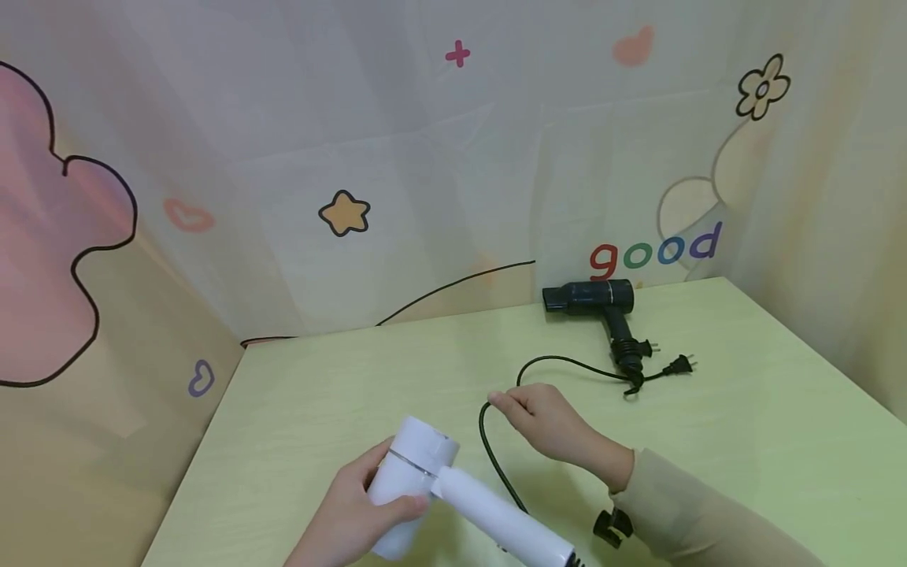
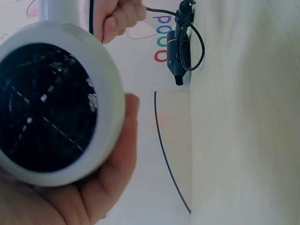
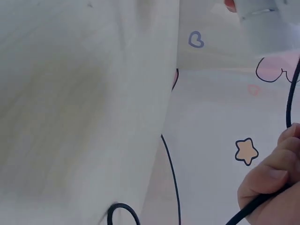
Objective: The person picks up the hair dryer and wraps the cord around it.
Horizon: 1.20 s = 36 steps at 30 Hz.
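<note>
My left hand (image 1: pixel 347 504) grips the body of a white hair dryer (image 1: pixel 418 449), thumb across its near side, above the table's front part. The dryer's handle (image 1: pixel 496 512) points down to the right. Its round end with a dark grille (image 2: pixel 47 108) fills the left of the left wrist view. Right of the dryer, my right hand (image 1: pixel 556 429) holds a black cord (image 1: pixel 492 453) between curled fingers and thumb. One stretch of cord drops behind the white handle. Another runs from the hand towards the back right. In the right wrist view the cord (image 3: pixel 291 98) passes through the fist.
A black hair dryer (image 1: pixel 588 297) lies at the table's back right, its cord wound round the handle. Close to it is a black plug (image 1: pixel 679 365). A printed curtain (image 1: pixel 453 157) hangs behind the pale green table (image 1: pixel 319 394).
</note>
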Available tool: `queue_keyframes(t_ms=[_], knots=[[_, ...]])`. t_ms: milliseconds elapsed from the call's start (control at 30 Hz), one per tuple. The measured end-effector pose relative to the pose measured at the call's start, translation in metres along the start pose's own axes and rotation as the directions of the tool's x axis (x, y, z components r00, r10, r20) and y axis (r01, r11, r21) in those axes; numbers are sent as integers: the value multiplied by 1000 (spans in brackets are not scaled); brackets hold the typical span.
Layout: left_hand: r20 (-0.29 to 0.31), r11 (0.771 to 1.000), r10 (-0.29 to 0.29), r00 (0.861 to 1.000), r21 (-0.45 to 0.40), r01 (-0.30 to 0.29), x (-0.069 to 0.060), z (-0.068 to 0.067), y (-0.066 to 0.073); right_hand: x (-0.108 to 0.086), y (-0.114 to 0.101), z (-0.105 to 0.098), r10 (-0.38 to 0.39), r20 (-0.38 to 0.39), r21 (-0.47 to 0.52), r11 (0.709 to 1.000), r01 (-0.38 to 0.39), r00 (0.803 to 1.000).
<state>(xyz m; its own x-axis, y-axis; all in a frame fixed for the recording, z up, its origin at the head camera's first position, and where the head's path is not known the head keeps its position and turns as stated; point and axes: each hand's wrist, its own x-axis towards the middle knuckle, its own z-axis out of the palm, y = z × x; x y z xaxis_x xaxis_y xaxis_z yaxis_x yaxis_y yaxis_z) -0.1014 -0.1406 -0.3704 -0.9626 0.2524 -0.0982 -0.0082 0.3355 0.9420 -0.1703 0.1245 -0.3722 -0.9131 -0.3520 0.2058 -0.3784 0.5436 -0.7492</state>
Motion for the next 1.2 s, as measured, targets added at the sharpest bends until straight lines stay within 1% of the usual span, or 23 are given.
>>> queue_keyframes(t_ms=[133, 233, 400, 567, 700, 767, 867, 967, 1033, 1100, 1167, 1200], knots=[[-25, 997, 17, 1000, 75, -15, -2, 2, 2, 3, -1, -6, -10, -46, -5, 1000, 10, 999], [-60, 993, 25, 998, 117, -18, -3, 4, 3, 4, -5, -12, -6, -59, -2, 1000, 6, 998], [-118, 986, 18, 993, 169, 2, -3, 6, 2, 4, -16, -20, 5, -56, 21, 1000, -4, 998], [-174, 971, 9, 985, 238, 33, -4, 9, 3, -2, -30, -25, 19, -32, 55, 998, -17, 999], [-218, 956, 14, 976, 290, 51, -4, 10, 3, -9, -42, -27, 73, 10, 113, 991, -73, 997], [-236, 950, 13, 972, 306, 61, -4, 11, 3, -13, -47, -29, 109, 48, 164, 980, -115, 993], [-260, 940, 14, 965, 333, 76, -5, 11, 3, -19, -53, -30, 152, 115, 257, 950, -177, 982], [-292, 926, 32, 956, 368, 81, -5, 11, 3, -26, -56, -32, 175, 186, 367, 900, -234, 967], [-316, 916, 49, 948, 393, 83, -4, 11, 3, -29, -58, -33, 173, 231, 448, 855, -262, 958], [-337, 909, 61, 939, 408, 87, -3, 11, 2, -32, -58, -33, 173, 278, 525, 796, -300, 945], [-359, 905, 56, 932, 412, 104, -3, 10, 2, -35, -59, -33, 174, 320, 586, 736, -339, 931], [-368, 905, 53, 928, 411, 112, -2, 10, 1, -37, -59, -34, 170, 337, 609, 710, -353, 926]])
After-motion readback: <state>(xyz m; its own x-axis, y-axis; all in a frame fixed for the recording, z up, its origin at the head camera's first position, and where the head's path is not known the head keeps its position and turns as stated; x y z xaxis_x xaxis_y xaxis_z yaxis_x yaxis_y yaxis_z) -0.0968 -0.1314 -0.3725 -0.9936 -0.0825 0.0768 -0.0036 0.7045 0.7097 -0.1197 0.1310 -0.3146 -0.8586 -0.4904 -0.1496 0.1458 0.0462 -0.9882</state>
